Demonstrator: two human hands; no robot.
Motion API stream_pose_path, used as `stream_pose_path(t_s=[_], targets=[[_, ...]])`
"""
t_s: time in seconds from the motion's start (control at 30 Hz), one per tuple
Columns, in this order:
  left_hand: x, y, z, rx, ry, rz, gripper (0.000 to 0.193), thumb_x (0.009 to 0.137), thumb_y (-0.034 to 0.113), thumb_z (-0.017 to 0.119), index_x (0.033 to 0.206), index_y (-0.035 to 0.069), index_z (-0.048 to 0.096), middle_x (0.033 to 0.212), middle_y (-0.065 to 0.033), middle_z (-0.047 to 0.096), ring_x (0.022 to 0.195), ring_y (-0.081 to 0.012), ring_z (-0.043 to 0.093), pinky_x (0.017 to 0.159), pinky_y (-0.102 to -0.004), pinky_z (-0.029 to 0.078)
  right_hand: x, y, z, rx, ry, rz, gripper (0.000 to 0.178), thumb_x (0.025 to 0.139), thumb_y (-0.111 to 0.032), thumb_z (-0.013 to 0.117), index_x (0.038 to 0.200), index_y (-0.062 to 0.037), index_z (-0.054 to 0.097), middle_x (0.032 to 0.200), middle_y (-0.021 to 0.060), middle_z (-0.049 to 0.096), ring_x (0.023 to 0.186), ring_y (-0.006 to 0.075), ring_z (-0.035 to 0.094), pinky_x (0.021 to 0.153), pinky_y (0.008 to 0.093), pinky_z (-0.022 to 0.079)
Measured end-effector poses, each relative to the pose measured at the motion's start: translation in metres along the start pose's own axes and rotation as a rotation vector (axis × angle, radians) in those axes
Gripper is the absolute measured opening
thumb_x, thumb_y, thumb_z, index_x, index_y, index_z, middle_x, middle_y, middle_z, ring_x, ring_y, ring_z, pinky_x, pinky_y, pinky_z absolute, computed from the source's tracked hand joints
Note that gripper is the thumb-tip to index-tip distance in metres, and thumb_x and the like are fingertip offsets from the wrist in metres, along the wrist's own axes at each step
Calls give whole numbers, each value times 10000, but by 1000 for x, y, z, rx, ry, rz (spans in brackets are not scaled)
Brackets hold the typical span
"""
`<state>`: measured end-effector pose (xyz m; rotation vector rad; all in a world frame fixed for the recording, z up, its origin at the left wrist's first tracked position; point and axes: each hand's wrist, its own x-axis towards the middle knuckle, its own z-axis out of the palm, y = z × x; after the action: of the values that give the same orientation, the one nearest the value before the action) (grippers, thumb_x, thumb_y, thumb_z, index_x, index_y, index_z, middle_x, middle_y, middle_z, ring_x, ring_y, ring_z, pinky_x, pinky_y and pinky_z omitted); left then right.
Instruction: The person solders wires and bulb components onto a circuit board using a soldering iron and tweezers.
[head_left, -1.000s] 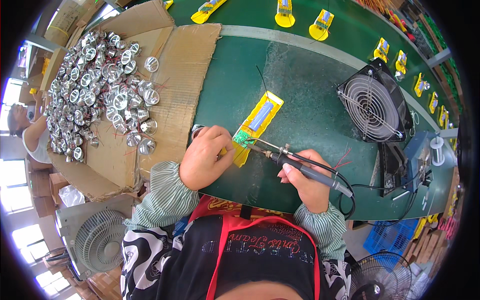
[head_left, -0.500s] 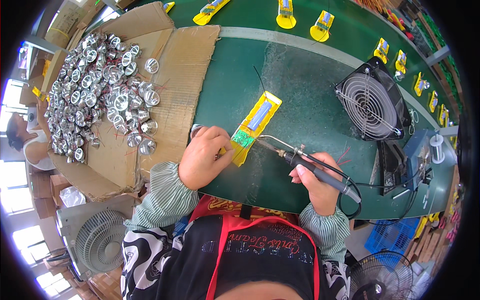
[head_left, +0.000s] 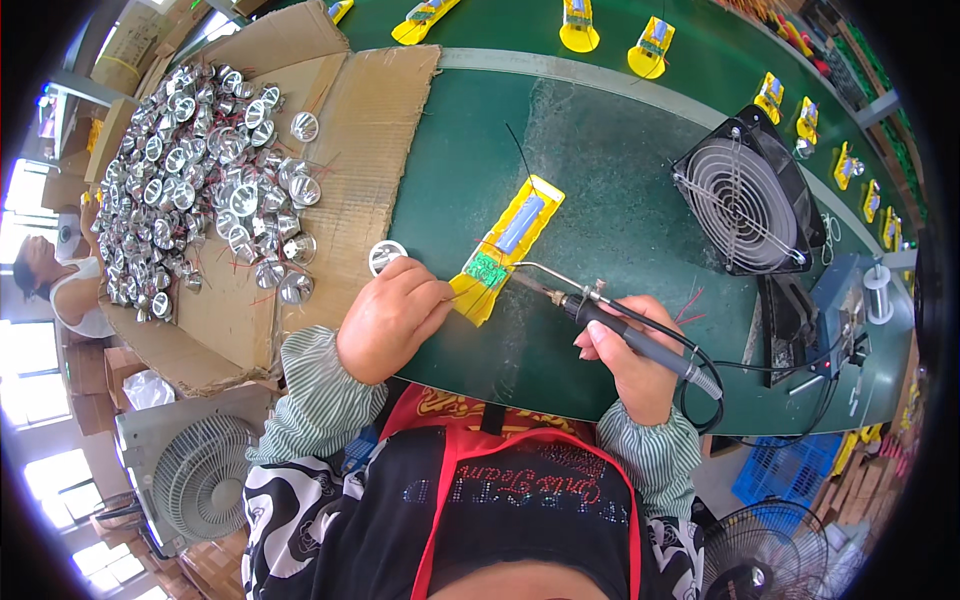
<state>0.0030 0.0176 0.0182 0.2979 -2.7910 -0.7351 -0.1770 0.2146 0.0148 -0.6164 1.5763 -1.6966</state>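
A yellow plastic housing point(head_left: 541, 190) lies slanted on the bench, holding a blue cylindrical battery point(head_left: 521, 224) and a green circuit board point(head_left: 488, 268). Thin wires run from it. My left hand point(head_left: 393, 318) is pinched closed at the housing's lower left edge; what its fingertips hold is hidden. Just beyond its knuckles sits a silver reflector cup point(head_left: 386, 257). My right hand point(head_left: 638, 358) grips a dark-handled soldering iron point(head_left: 640, 345) with a thin metal feed tube point(head_left: 548, 270) alongside. The iron's tip is at the board's right edge; I cannot tell if it touches.
Many reflector cups with red wires fill an opened cardboard box point(head_left: 350, 190) at left. A black framed fan point(head_left: 740, 200) and a solder spool point(head_left: 877, 292) stand at right. Several yellow housings point(head_left: 580, 30) line a green strip along the far side. Another person point(head_left: 75, 290) is at far left.
My left hand has shifted left and slightly down, uncovering the reflector cup. The housing has moved slightly. Yellow housings on the far strip have shifted right. The iron is almost unmoved.
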Motion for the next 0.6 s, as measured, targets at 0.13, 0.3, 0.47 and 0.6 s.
stream_pose_path(t_s=[0.13, 0.3, 0.47, 0.6], targets=[[2, 1, 2, -4, 22, -21, 129, 749, 43, 618, 858, -1, 568, 762, -125, 553, 768, -299, 535, 684, -386, 447, 1, -1, 2, -6, -7, 5, 164, 801, -5, 624, 926, 48, 531, 751, 124, 648, 640, 128, 624, 574, 245, 519], [4, 2, 7, -57, 83, -174, 95, 764, 35, 596, 848, 8, 561, 783, -126, 555, 768, -305, 527, 683, -390, 436, 4, 1, 7, -3, -14, 8, 163, 801, -10, 627, 922, 48, 535, 747, 120, 648, 646, 125, 625, 572, 243, 519], [15, 6, 14, -66, 87, -249, 62, 763, 37, 590, 805, 16, 549, 791, -122, 547, 775, -315, 506, 723, -393, 419, 6, 2, 10, -20, -28, 16, 161, 799, -9, 626, 919, 49, 538, 748, 116, 649, 650, 123, 625, 573, 244, 519], [20, 6, 19, -24, 152, -192, 93, 759, 42, 609, 810, 9, 539, 806, -107, 534, 791, -287, 516, 712, -375, 415, 9, 5, 14, 11, -29, 26, 160, 796, 2, 624, 920, 51, 537, 750, 113, 648, 646, 121, 621, 570, 243, 518]])
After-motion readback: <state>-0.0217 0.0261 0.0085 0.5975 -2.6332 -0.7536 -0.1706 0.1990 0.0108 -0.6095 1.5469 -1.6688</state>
